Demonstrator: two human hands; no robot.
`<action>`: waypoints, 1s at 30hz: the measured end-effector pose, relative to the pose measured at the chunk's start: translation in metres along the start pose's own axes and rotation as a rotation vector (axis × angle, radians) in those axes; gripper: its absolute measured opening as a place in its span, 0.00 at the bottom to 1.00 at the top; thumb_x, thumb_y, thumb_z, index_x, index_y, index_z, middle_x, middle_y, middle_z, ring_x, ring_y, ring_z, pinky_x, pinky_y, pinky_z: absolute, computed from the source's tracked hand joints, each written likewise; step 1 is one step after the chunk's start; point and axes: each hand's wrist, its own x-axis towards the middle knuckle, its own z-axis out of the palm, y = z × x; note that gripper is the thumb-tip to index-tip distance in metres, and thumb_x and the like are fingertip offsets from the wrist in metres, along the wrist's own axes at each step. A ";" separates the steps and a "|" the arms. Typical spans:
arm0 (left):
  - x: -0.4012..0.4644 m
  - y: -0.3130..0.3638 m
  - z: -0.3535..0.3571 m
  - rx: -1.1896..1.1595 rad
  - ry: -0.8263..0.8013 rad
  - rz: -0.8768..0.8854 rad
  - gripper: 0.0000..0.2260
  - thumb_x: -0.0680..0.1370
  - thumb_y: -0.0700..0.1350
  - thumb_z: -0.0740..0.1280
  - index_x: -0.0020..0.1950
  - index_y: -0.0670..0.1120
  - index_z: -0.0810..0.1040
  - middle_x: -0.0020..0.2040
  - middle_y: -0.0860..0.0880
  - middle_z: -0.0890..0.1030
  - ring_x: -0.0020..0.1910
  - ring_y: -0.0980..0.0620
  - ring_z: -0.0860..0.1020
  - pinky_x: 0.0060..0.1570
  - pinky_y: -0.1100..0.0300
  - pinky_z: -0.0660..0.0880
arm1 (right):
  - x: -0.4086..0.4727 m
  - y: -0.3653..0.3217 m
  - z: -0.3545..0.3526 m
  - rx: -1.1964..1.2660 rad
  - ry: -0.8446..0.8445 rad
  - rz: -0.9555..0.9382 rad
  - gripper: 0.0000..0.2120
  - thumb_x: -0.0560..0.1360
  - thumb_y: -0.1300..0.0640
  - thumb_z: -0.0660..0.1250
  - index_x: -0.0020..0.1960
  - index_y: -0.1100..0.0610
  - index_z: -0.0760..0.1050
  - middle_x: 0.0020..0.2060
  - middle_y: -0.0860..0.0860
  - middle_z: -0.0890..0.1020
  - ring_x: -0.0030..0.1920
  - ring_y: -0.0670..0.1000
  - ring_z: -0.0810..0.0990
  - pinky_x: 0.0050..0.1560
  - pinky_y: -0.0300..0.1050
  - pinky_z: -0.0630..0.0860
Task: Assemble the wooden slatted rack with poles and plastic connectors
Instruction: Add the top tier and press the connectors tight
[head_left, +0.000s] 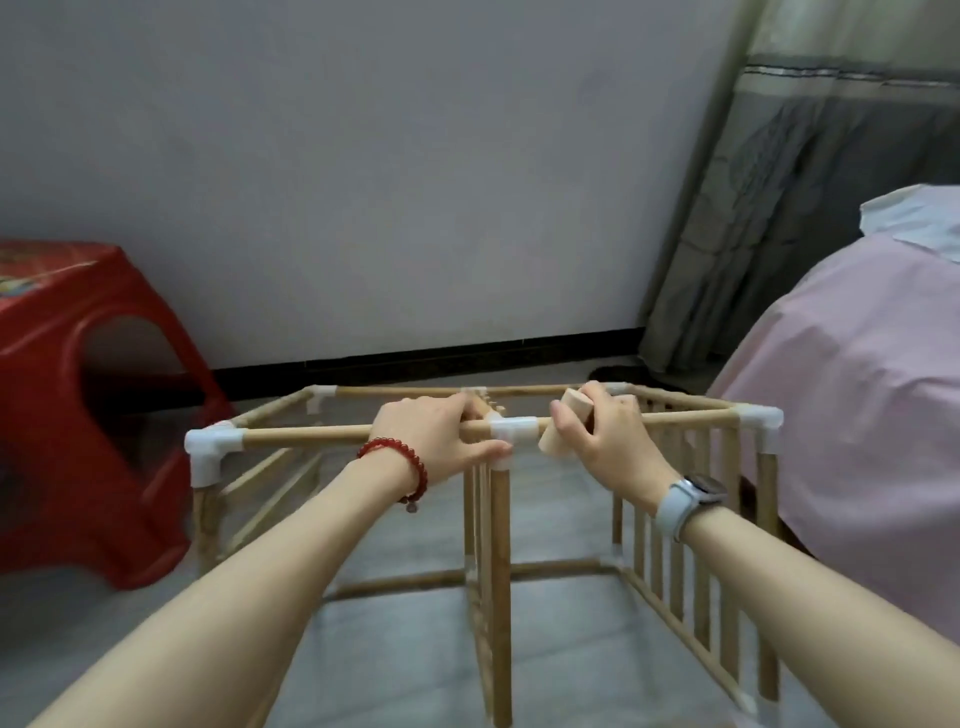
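You worked with pale, matt wooden poles (306, 432) joined by smooth white plastic connectors (213, 449). The block (563, 426) you held was bare, light wood. Beside you stood a glossy red plastic stool (67, 364); the bed's pink cloth cover (852, 374) looked soft and matt.

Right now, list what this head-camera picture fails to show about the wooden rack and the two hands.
- Head view: the left hand covers the near top wooden pole where it enters the white plastic middle connector, so how far it is seated is hidden.
- The right hand hides most of the pale wooden block; its full shape is unclear.
- The rack's lower near poles are cut off by the bottom edge.
- The far slats are blurred.
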 end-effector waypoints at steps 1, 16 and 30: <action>-0.016 0.005 0.003 -0.013 -0.011 0.006 0.20 0.69 0.74 0.53 0.43 0.59 0.69 0.36 0.59 0.74 0.36 0.56 0.73 0.34 0.60 0.66 | -0.022 0.000 0.000 0.009 -0.001 -0.011 0.11 0.74 0.43 0.59 0.36 0.46 0.64 0.34 0.45 0.73 0.45 0.55 0.71 0.46 0.49 0.67; -0.156 0.043 0.088 -0.017 -0.346 0.021 0.17 0.73 0.68 0.57 0.41 0.56 0.69 0.36 0.57 0.73 0.33 0.58 0.69 0.28 0.65 0.60 | -0.188 0.034 0.000 0.034 -0.118 0.224 0.12 0.78 0.48 0.61 0.38 0.51 0.64 0.37 0.48 0.71 0.40 0.49 0.72 0.42 0.45 0.69; -0.119 0.097 0.129 -0.097 -0.200 -0.081 0.28 0.78 0.61 0.48 0.76 0.50 0.55 0.78 0.49 0.47 0.75 0.50 0.38 0.73 0.47 0.47 | -0.198 0.108 -0.081 -0.449 0.125 0.567 0.17 0.78 0.45 0.58 0.49 0.61 0.65 0.42 0.62 0.79 0.46 0.65 0.78 0.41 0.52 0.72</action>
